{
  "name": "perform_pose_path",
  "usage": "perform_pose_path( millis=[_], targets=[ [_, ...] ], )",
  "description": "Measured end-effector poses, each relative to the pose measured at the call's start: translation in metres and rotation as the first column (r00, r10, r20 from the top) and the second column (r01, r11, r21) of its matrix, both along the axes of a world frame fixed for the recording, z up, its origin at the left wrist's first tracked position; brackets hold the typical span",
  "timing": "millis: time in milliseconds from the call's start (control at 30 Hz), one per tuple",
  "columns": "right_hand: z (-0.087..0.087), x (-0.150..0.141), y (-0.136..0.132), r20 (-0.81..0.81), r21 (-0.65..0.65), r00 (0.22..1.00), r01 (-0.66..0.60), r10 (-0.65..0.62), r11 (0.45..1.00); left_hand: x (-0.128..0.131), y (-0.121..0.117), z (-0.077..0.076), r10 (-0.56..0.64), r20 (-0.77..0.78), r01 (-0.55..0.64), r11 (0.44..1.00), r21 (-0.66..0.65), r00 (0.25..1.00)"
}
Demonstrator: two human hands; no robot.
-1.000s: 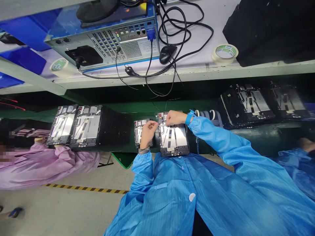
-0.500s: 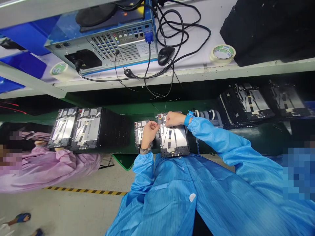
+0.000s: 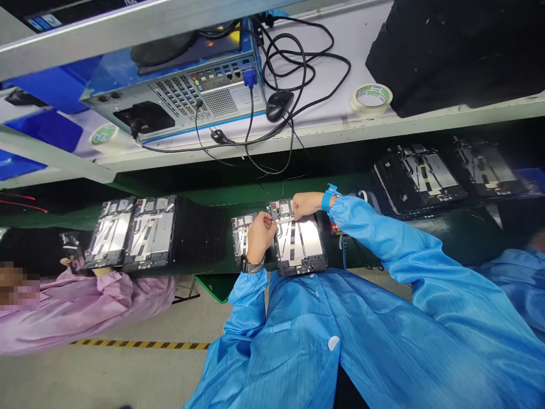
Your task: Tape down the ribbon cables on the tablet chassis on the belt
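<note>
An opened tablet with a silver battery area and black cables lies flat in front of me. Over its upper part, a narrow pale strip of tape spans the gap between my hands. My left hand is closed in a pinch at the tablet's upper left, by the strip's left end. At the other end, my right hand has its fingers curled closed over the top edge; their tips are partly hidden. Left of this tablet, partly behind my left hand, lies another opened device.
More opened tablets lie at the left and right of the green bench. A co-worker's pink sleeve reaches in from the left. On the shelf above are a computer case, cables, a mouse and a tape roll.
My right hand has shifted slightly right over the tablet, away from my left, and the pale strip shows between them. The view has tilted slightly upward. The co-worker at left now holds a small dark part.
</note>
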State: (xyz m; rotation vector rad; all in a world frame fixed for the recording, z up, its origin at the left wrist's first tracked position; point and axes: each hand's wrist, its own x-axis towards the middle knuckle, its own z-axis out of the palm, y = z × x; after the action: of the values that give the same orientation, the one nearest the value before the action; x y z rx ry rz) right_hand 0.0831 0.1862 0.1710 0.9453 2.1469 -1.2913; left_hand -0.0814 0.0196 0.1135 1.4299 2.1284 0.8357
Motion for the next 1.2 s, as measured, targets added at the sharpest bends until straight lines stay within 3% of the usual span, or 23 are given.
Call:
perform_pose_path(
  millis=[233,367,500,567,633,700,900,1200],
  targets=[
    [-0.002,0.009,0.0,-0.029,0.023,0.997,0.071,-0.071,0.997,0.017,0.006,0.002,0.017,-0.202,-0.019,1.0,-0.008,0.979],
    [-0.005,0.013,-0.003,-0.062,0.031,0.991,0.121,-0.119,0.992,0.021,0.007,0.008,0.022,-0.225,-0.027,0.999,-0.017,0.974],
    [-0.011,0.02,-0.006,-0.104,-0.001,0.985,0.137,-0.136,0.991,0.036,-0.018,0.021,0.027,-0.23,0.008,0.989,0.15,0.973],
    [-0.014,0.024,-0.007,-0.109,-0.003,0.984,0.145,-0.144,0.989,0.05,-0.036,0.025,-0.097,-0.227,0.144,0.969,0.203,0.969],
    [-0.018,0.026,-0.008,-0.114,0.001,0.983,0.146,-0.145,0.989,0.064,-0.052,0.025,-0.285,-0.231,0.324,0.934,0.149,0.93],
    [-0.021,0.026,-0.009,-0.118,0.029,0.983,0.147,-0.143,0.989,0.076,-0.06,0.021,-0.397,-0.249,0.424,0.903,0.063,0.883],
    [-0.016,0.022,-0.013,-0.029,0.193,0.995,0.101,-0.097,0.976,0.09,-0.059,0.011,-0.402,-0.388,0.411,0.909,-0.064,0.83],
    [-0.014,0.012,-0.013,0.117,0.412,0.992,-0.009,-0.043,0.911,0.095,-0.058,0.015,-0.408,-0.533,0.382,0.909,-0.165,0.742]
  ],
)
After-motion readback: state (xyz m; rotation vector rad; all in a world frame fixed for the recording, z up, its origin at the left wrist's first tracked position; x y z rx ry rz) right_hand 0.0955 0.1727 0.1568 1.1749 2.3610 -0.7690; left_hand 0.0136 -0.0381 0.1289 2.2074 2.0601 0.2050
